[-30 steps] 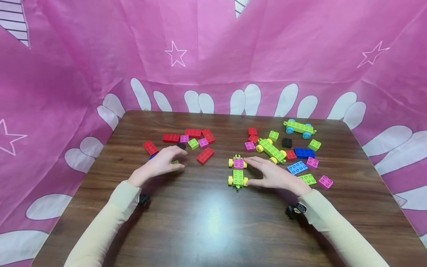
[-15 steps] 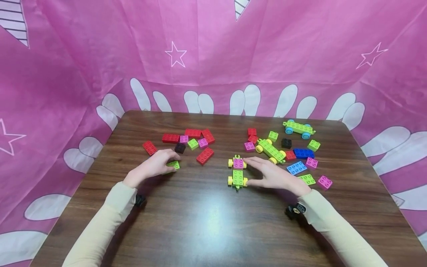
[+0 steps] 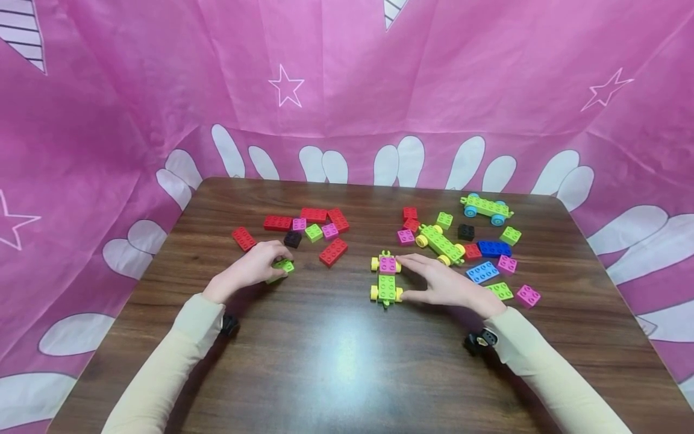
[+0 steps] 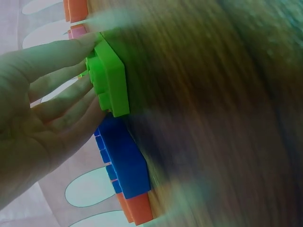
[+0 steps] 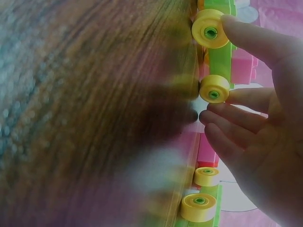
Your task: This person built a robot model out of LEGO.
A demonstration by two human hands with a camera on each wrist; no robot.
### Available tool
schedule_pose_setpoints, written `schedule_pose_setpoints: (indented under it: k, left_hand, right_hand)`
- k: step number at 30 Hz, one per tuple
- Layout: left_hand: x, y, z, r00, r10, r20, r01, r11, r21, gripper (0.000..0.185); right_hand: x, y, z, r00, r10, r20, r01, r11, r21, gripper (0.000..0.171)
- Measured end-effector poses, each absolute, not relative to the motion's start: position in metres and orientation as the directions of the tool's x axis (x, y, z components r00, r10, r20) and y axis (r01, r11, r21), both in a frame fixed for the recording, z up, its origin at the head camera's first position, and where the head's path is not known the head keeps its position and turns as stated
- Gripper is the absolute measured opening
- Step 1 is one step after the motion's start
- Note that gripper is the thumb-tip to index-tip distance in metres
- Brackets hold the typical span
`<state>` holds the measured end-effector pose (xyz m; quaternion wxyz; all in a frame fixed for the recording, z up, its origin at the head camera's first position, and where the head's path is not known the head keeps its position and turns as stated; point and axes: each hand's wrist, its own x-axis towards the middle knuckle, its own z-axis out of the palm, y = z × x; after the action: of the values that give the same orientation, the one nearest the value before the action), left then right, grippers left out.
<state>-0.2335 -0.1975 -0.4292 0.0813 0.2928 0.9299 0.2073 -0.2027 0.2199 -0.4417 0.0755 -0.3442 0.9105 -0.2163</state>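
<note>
My left hand [image 3: 249, 269] pinches a lime green building brick [image 3: 286, 266] between thumb and fingers, left of the table's middle. In the left wrist view the thumb meets one end of this green brick [image 4: 113, 82], and a dark blue brick [image 4: 125, 161] lies just beyond the fingers. Near the middle stands a lime green toy car base [image 3: 387, 288] with yellow wheels, a pink brick [image 3: 387, 265] on its far end. My right hand [image 3: 444, 283] touches its right side, thumb at the near wheel [image 5: 210, 30] and a finger at the far one [image 5: 214, 90].
Red bricks [image 3: 333, 252], a black brick [image 3: 293, 239] and small pink and green ones lie beyond my left hand. At the right are a second yellow-wheeled base [image 3: 440, 244], a blue-wheeled base [image 3: 486, 208], a light blue brick [image 3: 482, 272] and several more bricks on the brown table [image 3: 303, 361].
My left hand has drawn back left from beside the black brick and now grips the green brick, which has shifted slightly. The right hand and the car base have stayed put.
</note>
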Motion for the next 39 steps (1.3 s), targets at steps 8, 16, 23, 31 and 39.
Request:
schedule_pose_setpoints:
  k: [8, 16, 23, 31, 39]
  left_hand:
    - [-0.235, -0.193, -0.428, -0.832, 0.554, -0.034, 0.487, 0.758, 0.433, 0.029]
    - [-0.235, -0.185, -0.427, -0.832, 0.553, 0.026, 0.506, 0.74, 0.442, 0.03]
    - [-0.236, -0.182, -0.43, -0.842, 0.539, 0.02, 0.491, 0.75, 0.442, 0.033]
    - [-0.235, -0.19, -0.428, -0.807, 0.589, -0.036, 0.511, 0.728, 0.457, 0.04]
    - [-0.232, -0.196, -0.423, -0.78, 0.619, -0.09, 0.517, 0.719, 0.465, 0.054]
  right_hand:
    - [-0.203, 0.22, -0.44, -0.754, -0.657, -0.004, -0.585, 0.674, -0.45, 0.081]
    - [-0.203, 0.219, -0.437, -0.761, -0.648, -0.025, -0.568, 0.685, -0.457, 0.083]
    - [-0.202, 0.219, -0.438, -0.764, -0.644, -0.031, -0.562, 0.689, -0.459, 0.083]
    - [-0.202, 0.219, -0.438, -0.764, -0.644, -0.045, -0.554, 0.69, -0.465, 0.083]
    - [-0.202, 0.22, -0.438, -0.764, -0.643, -0.054, -0.55, 0.692, -0.467, 0.083]
